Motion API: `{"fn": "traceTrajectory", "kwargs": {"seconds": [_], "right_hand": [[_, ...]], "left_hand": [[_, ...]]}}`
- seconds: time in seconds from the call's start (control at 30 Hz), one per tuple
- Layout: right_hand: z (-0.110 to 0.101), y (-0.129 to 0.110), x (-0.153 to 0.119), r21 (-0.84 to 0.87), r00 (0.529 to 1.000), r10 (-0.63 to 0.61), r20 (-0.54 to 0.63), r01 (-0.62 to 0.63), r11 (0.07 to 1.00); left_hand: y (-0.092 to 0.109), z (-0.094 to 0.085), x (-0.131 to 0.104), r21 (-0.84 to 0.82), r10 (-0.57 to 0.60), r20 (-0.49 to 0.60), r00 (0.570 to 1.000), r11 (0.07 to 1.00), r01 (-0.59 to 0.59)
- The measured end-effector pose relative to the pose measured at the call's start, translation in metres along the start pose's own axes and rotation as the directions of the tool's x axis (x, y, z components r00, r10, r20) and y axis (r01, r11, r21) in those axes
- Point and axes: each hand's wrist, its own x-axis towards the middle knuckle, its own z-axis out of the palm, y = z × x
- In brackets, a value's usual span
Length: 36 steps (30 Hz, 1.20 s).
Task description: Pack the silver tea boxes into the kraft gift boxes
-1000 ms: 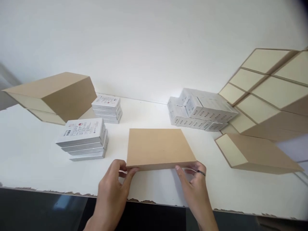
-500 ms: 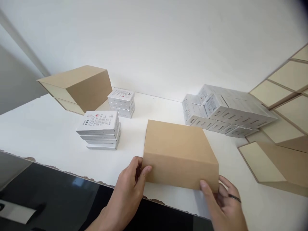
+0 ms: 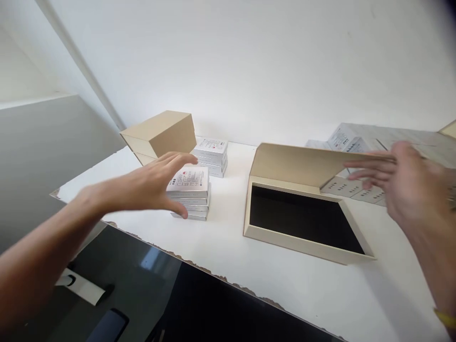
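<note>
An open brown cardboard box (image 3: pixel 302 244) with a black lining stands on the white table. Its raised lid (image 3: pixel 292 164) leans back over the far side. My right hand (image 3: pixel 409 183), a little blurred, is at the lid's right end, fingers stretched out against it; whether it grips the lid is unclear. My left hand (image 3: pixel 162 185) is open around the near stack of small white printed boxes (image 3: pixel 192 185), thumb and fingers apart at its left side. I cannot tell if it touches them. Behind stands another short stack of white boxes (image 3: pixel 213 152).
A closed brown box (image 3: pixel 167 133) stands at the back left. Rows of white boxes (image 3: pixel 347 187) lie at the back right, partly behind the lid and my right hand. The table's chipped front edge (image 3: pixel 213 274) drops to a dark area below.
Both hands have left the closed box's near face. Its lid has swung up and back, exposing the black inside. My left hand has moved left to the white stack; the view has shifted left.
</note>
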Motion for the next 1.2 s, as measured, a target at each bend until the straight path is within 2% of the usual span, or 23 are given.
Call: {"fn": "traceTrajectory", "kwargs": {"seconds": [0.03, 0.1, 0.17, 0.27, 0.33, 0.43, 0.53, 0.57, 0.63, 0.73, 0.8, 0.93, 1.0, 1.07, 1.13, 1.17, 1.2], "right_hand": [[0.012, -0.004, 0.017, 0.043, 0.991, 0.135, -0.004, -0.134, 0.99], [0.032, -0.008, 0.042, 0.063, 0.953, 0.304, 0.014, -0.304, 0.951], [0.044, -0.009, 0.054, 0.022, 0.938, 0.347, 0.025, -0.347, 0.937], [0.05, -0.006, 0.054, -0.067, 0.932, 0.357, 0.055, -0.353, 0.933], [0.047, -0.007, 0.047, -0.139, 0.926, 0.363, 0.102, -0.348, 0.927], [0.034, -0.013, 0.033, -0.229, 0.93, 0.341, 0.138, -0.305, 0.924], [0.011, -0.016, 0.022, -0.317, 0.952, 0.299, 0.072, -0.262, 0.912], [0.002, -0.016, 0.02, -0.347, 0.957, 0.287, 0.051, -0.252, 0.903], [-0.015, -0.012, 0.019, -0.398, 0.963, 0.269, 0.028, -0.236, 0.887], [-0.033, -0.006, 0.022, -0.433, 0.969, 0.247, 0.018, -0.215, 0.875], [-0.037, -0.002, 0.025, -0.431, 0.97, 0.241, 0.024, -0.207, 0.878], [-0.032, -0.005, 0.026, -0.349, 0.974, 0.21, 0.089, -0.167, 0.922], [-0.03, -0.012, 0.02, -0.307, 0.98, 0.177, 0.089, -0.142, 0.941], [-0.03, -0.023, 0.004, -0.304, 0.987, 0.15, 0.059, -0.125, 0.945], [-0.032, -0.037, -0.025, -0.329, 0.987, 0.064, 0.149, -0.012, 0.944], [-0.032, -0.044, -0.044, -0.326, 0.967, -0.022, 0.255, 0.107, 0.939], [-0.031, -0.051, -0.065, -0.304, 0.911, -0.147, 0.385, 0.276, 0.912]], "left_hand": [[-0.006, -0.006, 0.012, -0.007, -0.053, 0.125, 0.991, 0.998, 0.055], [-0.01, -0.009, 0.031, 0.002, -0.13, 0.323, 0.938, 0.991, 0.136], [-0.009, -0.006, 0.043, 0.021, -0.147, 0.416, 0.897, 0.988, 0.153], [-0.007, -0.001, 0.051, 0.016, -0.131, 0.439, 0.889, 0.99, 0.138], [-0.005, -0.003, 0.052, 0.003, -0.118, 0.461, 0.88, 0.991, 0.131], [0.0, -0.015, 0.048, -0.053, -0.085, 0.492, 0.866, 0.991, 0.127], [0.01, -0.024, 0.039, -0.248, 0.012, 0.443, 0.896, 0.962, 0.11], [0.013, -0.025, 0.036, -0.353, 0.054, 0.425, 0.904, 0.929, 0.11], [0.019, -0.022, 0.033, -0.579, 0.139, 0.4, 0.906, 0.805, 0.132], [0.028, -0.013, 0.037, -0.794, 0.268, 0.426, 0.864, 0.569, 0.214], [0.036, -0.007, 0.044, -0.846, 0.31, 0.456, 0.834, 0.442, 0.299], [0.056, 0.005, 0.057, -0.877, 0.22, 0.478, 0.85, 0.183, 0.445], [0.064, 0.012, 0.061, -0.87, 0.222, 0.489, 0.844, 0.057, 0.489], [0.071, 0.02, 0.065, -0.85, 0.248, 0.505, 0.827, -0.027, 0.527], [0.078, 0.028, 0.071, -0.83, 0.285, 0.518, 0.807, -0.063, 0.555], [0.083, 0.033, 0.075, -0.821, 0.312, 0.524, 0.793, -0.065, 0.568], [0.089, 0.037, 0.08, -0.813, 0.348, 0.527, 0.775, -0.059, 0.579]]}}
